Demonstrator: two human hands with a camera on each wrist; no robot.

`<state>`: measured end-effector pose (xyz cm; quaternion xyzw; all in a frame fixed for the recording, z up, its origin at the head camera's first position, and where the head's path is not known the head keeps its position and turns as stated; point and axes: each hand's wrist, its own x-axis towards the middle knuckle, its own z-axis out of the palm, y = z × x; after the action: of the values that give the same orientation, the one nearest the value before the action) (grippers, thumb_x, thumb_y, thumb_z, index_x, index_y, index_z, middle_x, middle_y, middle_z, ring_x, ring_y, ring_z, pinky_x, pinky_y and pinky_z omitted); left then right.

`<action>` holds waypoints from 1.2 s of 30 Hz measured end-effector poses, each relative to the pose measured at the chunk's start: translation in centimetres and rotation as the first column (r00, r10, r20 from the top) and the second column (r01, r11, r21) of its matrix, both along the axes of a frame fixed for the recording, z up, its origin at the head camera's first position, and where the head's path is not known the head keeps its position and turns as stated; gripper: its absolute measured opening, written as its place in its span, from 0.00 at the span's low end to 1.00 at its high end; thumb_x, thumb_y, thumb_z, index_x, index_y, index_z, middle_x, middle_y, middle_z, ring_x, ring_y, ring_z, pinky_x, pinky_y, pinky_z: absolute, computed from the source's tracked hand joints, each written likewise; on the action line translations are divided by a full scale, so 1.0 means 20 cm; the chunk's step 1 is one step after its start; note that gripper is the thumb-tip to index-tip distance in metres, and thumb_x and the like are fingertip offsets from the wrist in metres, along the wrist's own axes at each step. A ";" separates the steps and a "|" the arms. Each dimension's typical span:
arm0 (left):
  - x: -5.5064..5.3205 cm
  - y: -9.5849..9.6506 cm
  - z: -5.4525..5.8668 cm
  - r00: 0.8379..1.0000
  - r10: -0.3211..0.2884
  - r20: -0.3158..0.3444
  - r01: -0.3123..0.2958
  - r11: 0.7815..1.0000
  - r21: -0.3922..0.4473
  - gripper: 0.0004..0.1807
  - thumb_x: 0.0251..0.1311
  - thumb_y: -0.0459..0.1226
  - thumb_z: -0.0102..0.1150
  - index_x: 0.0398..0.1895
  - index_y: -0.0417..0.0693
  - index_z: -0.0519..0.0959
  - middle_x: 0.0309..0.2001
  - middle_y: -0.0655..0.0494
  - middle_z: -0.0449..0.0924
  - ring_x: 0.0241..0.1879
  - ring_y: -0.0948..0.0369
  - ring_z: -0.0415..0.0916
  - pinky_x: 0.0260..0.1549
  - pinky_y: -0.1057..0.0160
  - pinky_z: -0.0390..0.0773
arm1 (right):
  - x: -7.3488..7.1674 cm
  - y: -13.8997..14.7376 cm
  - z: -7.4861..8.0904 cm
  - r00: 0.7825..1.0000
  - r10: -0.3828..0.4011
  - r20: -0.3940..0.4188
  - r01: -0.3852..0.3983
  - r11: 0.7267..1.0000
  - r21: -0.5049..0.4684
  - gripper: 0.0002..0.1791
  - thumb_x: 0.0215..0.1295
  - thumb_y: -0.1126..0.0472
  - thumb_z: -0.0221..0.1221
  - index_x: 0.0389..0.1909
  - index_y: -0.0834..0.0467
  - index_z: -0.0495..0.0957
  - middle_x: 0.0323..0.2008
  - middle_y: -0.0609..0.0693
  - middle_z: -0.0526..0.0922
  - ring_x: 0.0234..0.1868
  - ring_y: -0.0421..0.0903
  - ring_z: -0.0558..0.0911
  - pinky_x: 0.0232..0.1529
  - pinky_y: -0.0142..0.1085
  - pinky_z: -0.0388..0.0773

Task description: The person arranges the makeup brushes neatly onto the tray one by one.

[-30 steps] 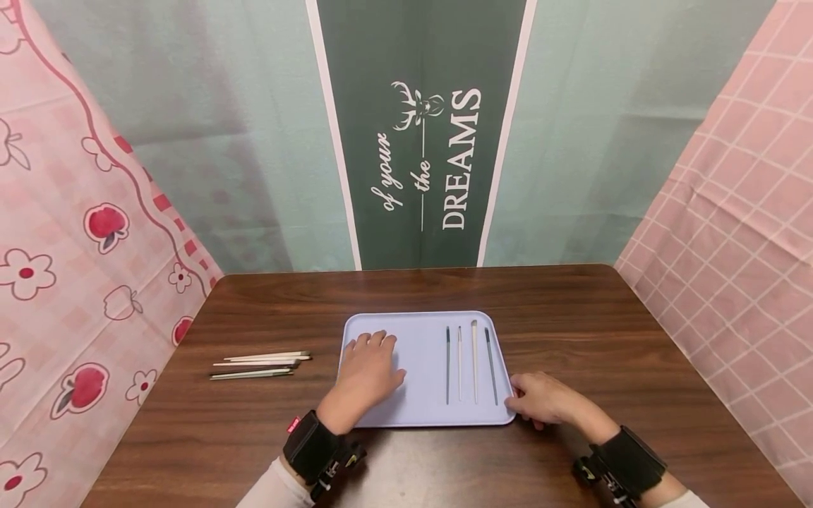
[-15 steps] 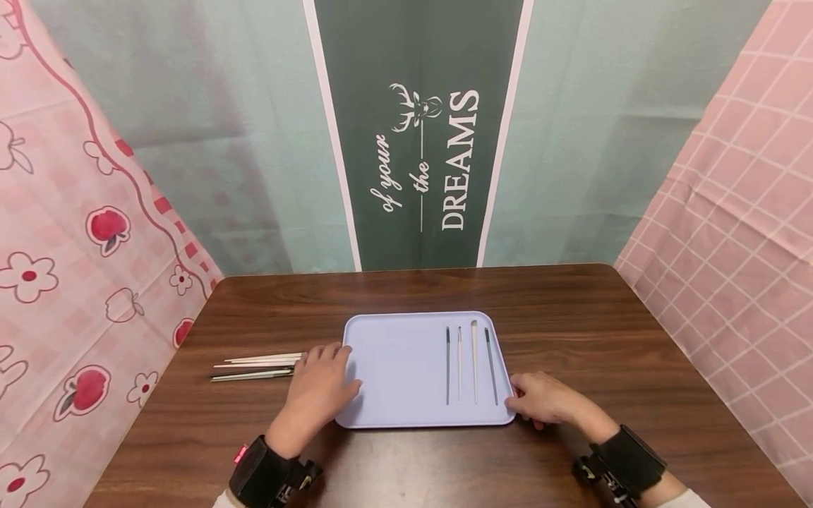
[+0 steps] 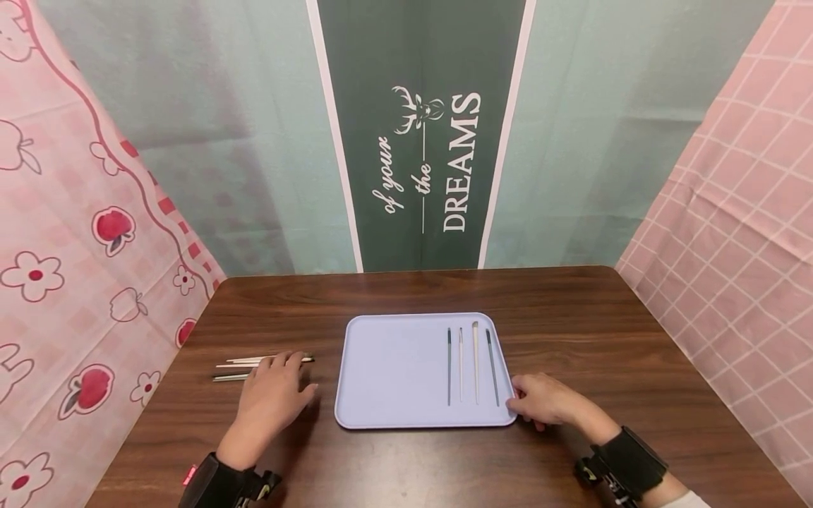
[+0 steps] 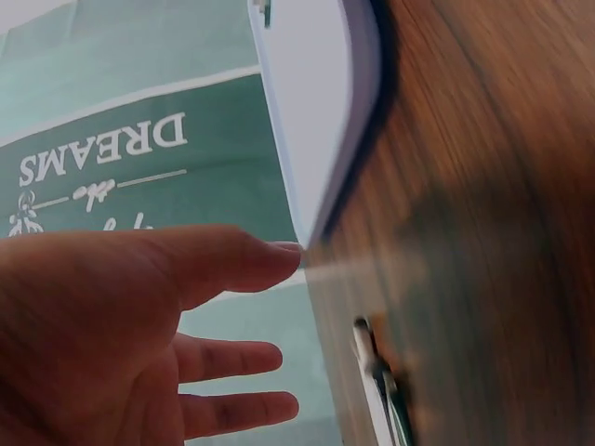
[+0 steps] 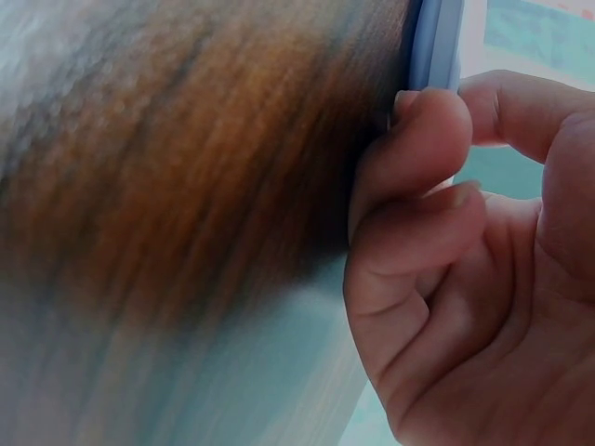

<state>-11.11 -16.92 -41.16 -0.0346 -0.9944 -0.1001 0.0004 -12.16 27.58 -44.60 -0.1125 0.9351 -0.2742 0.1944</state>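
My left hand hovers over or beside a small pile of paintbrushes at the table's left. Its fingers are extended and hold nothing; in the left wrist view the brushes lie apart from the thumb and fingers. The hand hides part of the pile. A pale lavender tray lies flat at the middle. On its right half several slim brushes with blue-grey and pale handles lie side by side, roughly parallel. At the tray's near right corner, my right hand pinches the rim between thumb and curled fingers.
The dark wood table carries the tray and the pile. A green curtain with printed words hangs at its far edge. Pink patterned cloths hang left and right.
My left hand has moved left, from above the tray's left part to the brush pile, still holding nothing. My right hand and the tray have stayed in place.
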 end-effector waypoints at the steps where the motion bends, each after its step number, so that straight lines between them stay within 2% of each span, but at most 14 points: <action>1: 0.00 -0.01 0.00 1.000 0.004 0.003 -0.004 1.000 -0.003 0.34 0.60 0.46 0.68 0.64 0.35 0.73 0.62 0.32 0.73 0.62 0.31 0.67 0.58 0.30 0.65 | 0.00 0.00 0.00 1.000 0.000 -0.001 0.000 1.000 -0.002 0.11 0.62 0.61 0.62 0.23 0.55 0.71 0.17 0.47 0.74 0.12 0.42 0.75 0.15 0.34 0.68; 9: 0.01 -0.11 -0.01 0.999 0.036 0.016 -0.036 0.999 -0.016 0.36 0.60 0.47 0.67 0.64 0.33 0.71 0.62 0.29 0.72 0.61 0.29 0.66 0.57 0.29 0.66 | -0.01 0.00 0.00 1.000 -0.002 0.008 0.002 1.000 0.009 0.10 0.62 0.60 0.61 0.24 0.54 0.71 0.17 0.47 0.75 0.12 0.42 0.75 0.15 0.34 0.67; 21: -0.01 -0.26 -0.05 0.998 0.030 0.057 -0.026 0.998 -0.062 0.32 0.61 0.45 0.68 0.60 0.31 0.73 0.57 0.28 0.73 0.57 0.29 0.69 0.50 0.31 0.70 | -0.02 0.00 0.00 1.000 0.001 0.009 -0.001 1.000 0.006 0.11 0.62 0.61 0.61 0.23 0.54 0.71 0.16 0.47 0.75 0.12 0.42 0.75 0.14 0.34 0.67; 27: -0.01 -0.30 -0.08 0.996 0.037 0.076 -0.031 0.997 -0.075 0.32 0.61 0.45 0.68 0.60 0.30 0.73 0.56 0.26 0.73 0.57 0.29 0.69 0.51 0.31 0.70 | -0.02 0.01 0.00 1.000 -0.024 0.018 0.024 1.000 0.012 0.11 0.62 0.61 0.62 0.23 0.54 0.71 0.16 0.47 0.75 0.12 0.43 0.75 0.15 0.34 0.67; 36: -0.02 -0.33 -0.10 0.991 0.048 0.123 -0.039 0.996 -0.078 0.33 0.63 0.45 0.66 0.63 0.31 0.72 0.59 0.25 0.71 0.58 0.29 0.68 0.53 0.31 0.69 | -0.01 0.01 0.00 1.000 -0.009 0.026 0.009 1.000 0.004 0.11 0.62 0.61 0.61 0.23 0.54 0.71 0.17 0.47 0.74 0.12 0.42 0.75 0.15 0.33 0.67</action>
<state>-11.57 -23.48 -43.07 -0.0067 -0.9960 -0.0642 -0.0610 -12.37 27.76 -44.57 -0.1046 0.9335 -0.2746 0.2054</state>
